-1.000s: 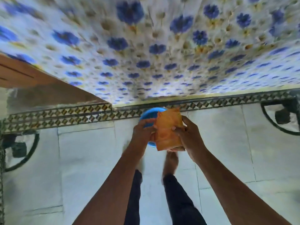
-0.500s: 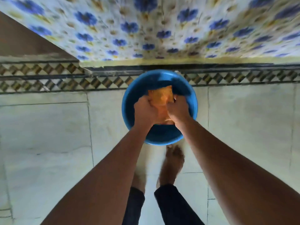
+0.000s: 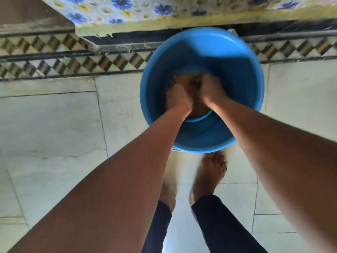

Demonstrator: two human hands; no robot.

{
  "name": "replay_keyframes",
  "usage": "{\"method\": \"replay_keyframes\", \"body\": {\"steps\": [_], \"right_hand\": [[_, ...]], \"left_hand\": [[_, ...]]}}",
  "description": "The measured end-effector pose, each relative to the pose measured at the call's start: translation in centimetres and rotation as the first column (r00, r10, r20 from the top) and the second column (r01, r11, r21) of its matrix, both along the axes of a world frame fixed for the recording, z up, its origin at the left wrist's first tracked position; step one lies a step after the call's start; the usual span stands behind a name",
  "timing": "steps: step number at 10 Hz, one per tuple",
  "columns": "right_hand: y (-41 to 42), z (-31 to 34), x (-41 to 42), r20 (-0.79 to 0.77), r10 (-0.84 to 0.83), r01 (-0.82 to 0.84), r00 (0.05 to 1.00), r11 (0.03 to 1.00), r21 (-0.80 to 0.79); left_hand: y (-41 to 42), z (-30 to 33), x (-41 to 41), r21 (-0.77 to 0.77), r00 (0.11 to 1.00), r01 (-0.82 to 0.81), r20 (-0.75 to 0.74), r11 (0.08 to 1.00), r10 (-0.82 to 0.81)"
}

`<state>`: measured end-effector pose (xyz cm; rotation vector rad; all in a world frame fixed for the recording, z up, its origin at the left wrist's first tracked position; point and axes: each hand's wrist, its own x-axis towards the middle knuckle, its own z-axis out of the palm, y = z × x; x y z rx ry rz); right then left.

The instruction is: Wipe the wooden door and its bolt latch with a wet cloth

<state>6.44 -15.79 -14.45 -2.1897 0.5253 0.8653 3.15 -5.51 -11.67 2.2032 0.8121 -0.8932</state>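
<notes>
Both of my hands reach down inside a blue bucket (image 3: pixel 242 73) that stands on the floor in front of my feet. My left hand (image 3: pixel 177 97) and my right hand (image 3: pixel 209 90) are closed side by side on an orange cloth (image 3: pixel 184 78), which is bunched low in the bucket and mostly hidden by my fingers. A brown wooden surface (image 3: pixel 27 13) shows at the top left corner. No bolt latch is in view.
A wall covered in blue-flowered sheet (image 3: pixel 145 8) rises just behind the bucket. A patterned tile border (image 3: pixel 73 59) runs along its foot. Pale marble floor (image 3: pixel 54 121) lies to both sides. My bare feet (image 3: pixel 209 172) stand close behind the bucket.
My hands have lowered the orange cloth from above the bucket down into it. My view has tilted downward and closer to the bucket.
</notes>
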Motion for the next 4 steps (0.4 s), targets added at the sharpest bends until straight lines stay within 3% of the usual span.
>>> {"method": "replay_keyframes", "body": {"steps": [2, 4], "right_hand": [[0.0, 0.5, 0.9, -0.03, 0.118, -0.119, 0.993, 0.992, -0.049], [-0.7, 5.6, 0.3, 0.028, 0.032, -0.033, 0.999, 0.998, 0.046]], "left_hand": [[-0.1, -0.5, -0.1, -0.03, 0.999, -0.017, -0.05, 0.999, 0.015], [0.7, 4.2, -1.3, -0.151, 0.991, -0.119, -0.086, 0.981, 0.107]]}}
